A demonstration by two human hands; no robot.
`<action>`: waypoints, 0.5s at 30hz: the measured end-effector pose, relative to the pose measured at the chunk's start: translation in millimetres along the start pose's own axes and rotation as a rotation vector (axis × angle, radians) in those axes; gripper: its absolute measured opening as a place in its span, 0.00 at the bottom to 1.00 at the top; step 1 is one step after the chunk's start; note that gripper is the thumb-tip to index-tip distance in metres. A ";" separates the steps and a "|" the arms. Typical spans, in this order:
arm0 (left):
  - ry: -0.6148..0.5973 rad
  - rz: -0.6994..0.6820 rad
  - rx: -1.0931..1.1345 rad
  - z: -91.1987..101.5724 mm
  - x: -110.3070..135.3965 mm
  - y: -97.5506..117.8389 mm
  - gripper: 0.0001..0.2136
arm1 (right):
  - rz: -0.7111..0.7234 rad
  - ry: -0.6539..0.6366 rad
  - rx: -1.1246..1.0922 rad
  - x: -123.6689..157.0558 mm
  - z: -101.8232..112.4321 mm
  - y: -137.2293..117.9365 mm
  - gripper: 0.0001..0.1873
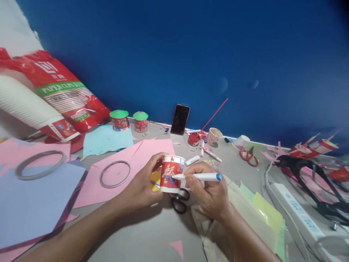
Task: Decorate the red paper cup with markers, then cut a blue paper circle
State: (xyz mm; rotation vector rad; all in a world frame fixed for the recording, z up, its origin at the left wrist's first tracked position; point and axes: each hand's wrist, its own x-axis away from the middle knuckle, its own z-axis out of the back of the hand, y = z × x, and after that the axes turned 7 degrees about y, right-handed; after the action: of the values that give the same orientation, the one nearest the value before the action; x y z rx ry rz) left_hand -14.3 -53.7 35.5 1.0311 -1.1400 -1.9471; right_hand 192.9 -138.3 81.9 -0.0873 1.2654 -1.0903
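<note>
My left hand [148,182] grips a red paper cup [167,176] with a white rim and a printed cartoon figure, held above the table. In my right hand [208,189] is a white marker [203,177] with a blue end. Its tip meets the front of the cup, or is very close to it. Beneath the cup lie black-handled scissors [179,205], partly hidden. Something yellow [155,181] shows between my left fingers and the cup; I cannot tell what it is.
Pink paper [89,193] bears a grey tape ring [101,178]. Two green-topped cups [120,122] stand near the wall, left of a propped phone [180,119]. Red scissors [248,156] and a power strip [296,209] lie right. A paper-cup bag [62,87] leans left.
</note>
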 end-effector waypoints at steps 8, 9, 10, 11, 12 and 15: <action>-0.028 0.022 0.078 -0.9 0.7 -1.1 0.35 | -0.038 0.002 0.018 -1.1 1.9 -2.0 0.12; -0.025 0.021 0.083 -0.8 0.9 -1.9 0.36 | -0.044 0.005 0.016 -1.2 2.4 -2.2 0.12; -0.023 0.020 0.086 -0.8 1.1 -2.8 0.36 | -0.049 0.009 0.015 -1.4 3.0 -2.4 0.12; -0.020 0.021 0.088 -0.7 1.4 -3.7 0.36 | -0.053 0.015 0.013 -1.6 3.6 -2.4 0.12; -0.019 0.024 0.088 -0.6 1.6 -4.5 0.37 | -0.056 0.021 0.010 -1.9 4.2 -2.3 0.12; -0.021 0.039 0.084 0.0 2.3 -5.8 0.37 | -0.066 0.034 -0.013 -1.8 5.2 -0.8 0.12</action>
State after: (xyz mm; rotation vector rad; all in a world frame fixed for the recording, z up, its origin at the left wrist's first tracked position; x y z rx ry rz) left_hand -16.2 -53.2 29.6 1.0259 -1.2537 -1.8981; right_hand 196.7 -140.0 85.5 -0.1211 1.3079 -1.1441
